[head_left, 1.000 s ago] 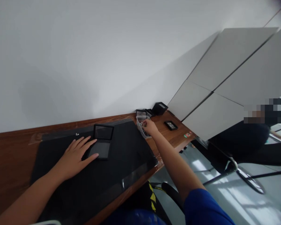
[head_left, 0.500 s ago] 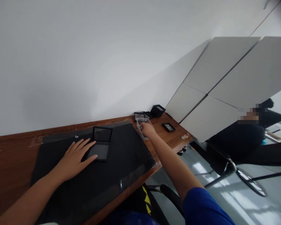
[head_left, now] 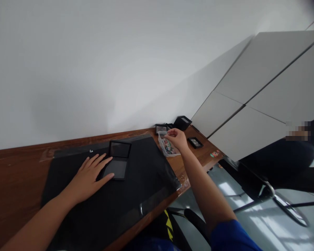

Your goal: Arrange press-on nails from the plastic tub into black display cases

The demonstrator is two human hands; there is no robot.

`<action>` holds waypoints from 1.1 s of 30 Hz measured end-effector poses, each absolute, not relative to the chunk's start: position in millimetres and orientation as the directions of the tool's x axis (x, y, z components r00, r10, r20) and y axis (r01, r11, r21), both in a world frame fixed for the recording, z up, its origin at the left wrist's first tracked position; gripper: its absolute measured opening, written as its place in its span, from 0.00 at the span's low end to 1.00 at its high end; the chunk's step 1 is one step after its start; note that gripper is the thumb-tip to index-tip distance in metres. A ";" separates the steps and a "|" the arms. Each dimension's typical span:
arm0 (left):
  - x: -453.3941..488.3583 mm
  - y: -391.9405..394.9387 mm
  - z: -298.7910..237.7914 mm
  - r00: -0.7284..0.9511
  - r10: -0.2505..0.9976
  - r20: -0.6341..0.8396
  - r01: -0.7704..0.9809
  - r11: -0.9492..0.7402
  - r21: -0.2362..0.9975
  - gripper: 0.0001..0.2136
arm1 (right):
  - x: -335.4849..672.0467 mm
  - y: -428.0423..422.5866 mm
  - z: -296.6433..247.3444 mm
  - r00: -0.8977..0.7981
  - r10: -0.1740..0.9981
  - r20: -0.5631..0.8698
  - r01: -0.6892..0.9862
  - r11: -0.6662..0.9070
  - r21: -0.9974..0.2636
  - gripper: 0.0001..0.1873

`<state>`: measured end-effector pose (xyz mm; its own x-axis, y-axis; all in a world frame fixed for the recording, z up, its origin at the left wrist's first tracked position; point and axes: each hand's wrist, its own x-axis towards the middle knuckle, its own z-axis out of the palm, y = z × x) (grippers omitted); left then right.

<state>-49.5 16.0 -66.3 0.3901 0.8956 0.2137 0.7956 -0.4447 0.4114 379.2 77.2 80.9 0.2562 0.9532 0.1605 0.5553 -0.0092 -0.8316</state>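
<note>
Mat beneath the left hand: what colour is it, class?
The mat is black, seen best in the head view.

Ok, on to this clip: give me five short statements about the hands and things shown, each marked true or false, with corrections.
1. The left hand lies palm down over the black mat, fingers beside an open case. True.
2. The plastic tub stands left of the case. False: it stands right of the case.
3. The right hand is at the tub. True.
4. Red cloth shows at the lower right. False: that is a blue sleeve.
5. Small pieces lie in the tub. True.
</note>
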 end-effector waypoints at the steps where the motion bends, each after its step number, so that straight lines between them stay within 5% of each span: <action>1: -48.9 15.4 -65.5 0.386 0.895 0.223 0.791 -0.446 0.420 0.37 | 369.4 73.0 82.9 0.243 0.954 0.178 0.486 0.039 -0.873 0.22; 7: -44.5 12.7 -54.6 0.343 0.883 0.322 0.743 -0.464 0.483 0.33 | 267.4 39.3 77.4 -0.070 0.991 0.118 0.133 0.127 -0.983 0.30; 10: -41.9 10.4 -39.6 0.294 0.862 0.412 0.713 -0.485 0.507 0.29 | 217.1 33.3 68.6 -0.346 0.938 0.026 -0.180 -0.039 -0.983 0.24; 13: -39.3 5.2 -22.3 0.222 0.813 0.538 0.683 -0.523 0.509 0.25 | 184.6 38.3 57.7 -0.438 0.899 -0.016 -0.341 -0.183 -0.922 0.22; 20: -32.6 -6.1 -2.8 0.156 0.687 0.710 0.628 -0.624 0.465 0.16 | 167.7 42.5 28.8 -0.404 0.902 -0.148 -0.399 -0.320 -0.859 0.25; 33: -24.3 -6.1 8.2 0.172 0.710 0.683 0.496 -0.661 0.563 0.08 | 169.6 30.9 26.0 -0.483 0.853 -0.198 -0.331 -0.387 -0.860 0.21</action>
<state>-24.3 -6.1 8.2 0.1721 0.7103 0.6825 0.4959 -0.6612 0.5630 169.6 30.9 26.0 -0.4835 0.8527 -0.1980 -0.3312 -0.3875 -0.8603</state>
